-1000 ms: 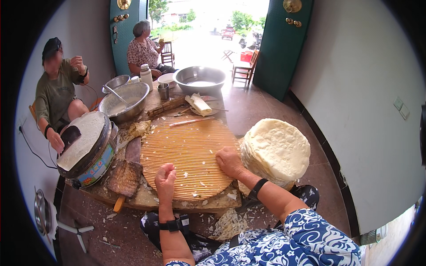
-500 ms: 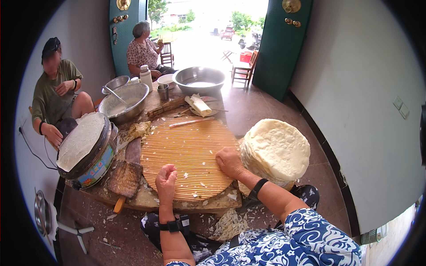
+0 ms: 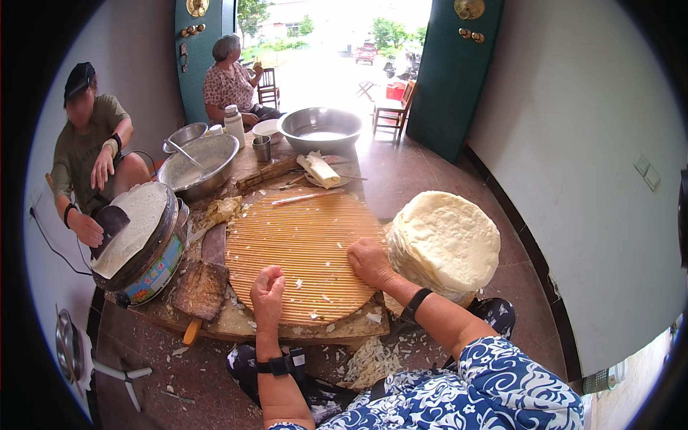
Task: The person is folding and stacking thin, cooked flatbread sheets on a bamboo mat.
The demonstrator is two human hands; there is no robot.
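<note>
Curling its fingers together, the left hand [image 3: 267, 295] is over the ribbed round board [image 3: 301, 233]; the right hand [image 3: 370, 264] rests beside stacked flatbreads [image 3: 448, 240], fingers spread or pressed, I cannot tell.

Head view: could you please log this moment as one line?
left hand: curled, at ridged board near edge | right hand: board's right side, beside flatbread stack | held item: none clearly visible

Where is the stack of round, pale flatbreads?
In the head view, the stack stands right of the ribbed, round, tan board, close to the right hand.

Flatbread stack [image 3: 447, 240] right of mat [image 3: 304, 240]
</note>
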